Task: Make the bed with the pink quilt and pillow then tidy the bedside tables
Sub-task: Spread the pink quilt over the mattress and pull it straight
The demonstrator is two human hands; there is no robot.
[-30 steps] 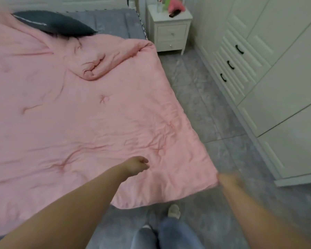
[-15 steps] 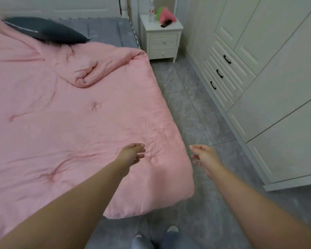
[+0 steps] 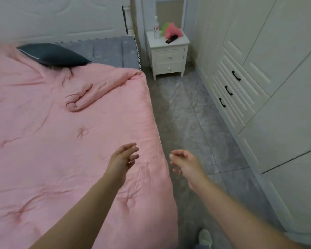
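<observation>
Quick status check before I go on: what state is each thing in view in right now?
Pink quilt: spread over the bed, top right corner bunched and folded back.
Dark pillow: lying at the head, partly on the quilt.
Bedside table: both drawers closed; bottle upright, pink and green item and dark object on top.
Wardrobe: doors and drawers closed.
Left hand: open, empty.
Right hand: open, empty.

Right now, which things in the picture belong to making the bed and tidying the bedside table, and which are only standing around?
For the job: pink quilt, dark pillow, bedside table, clear bottle, pink and green item, small black object.

Not part of it: wardrobe, headboard, tiled floor.
</observation>
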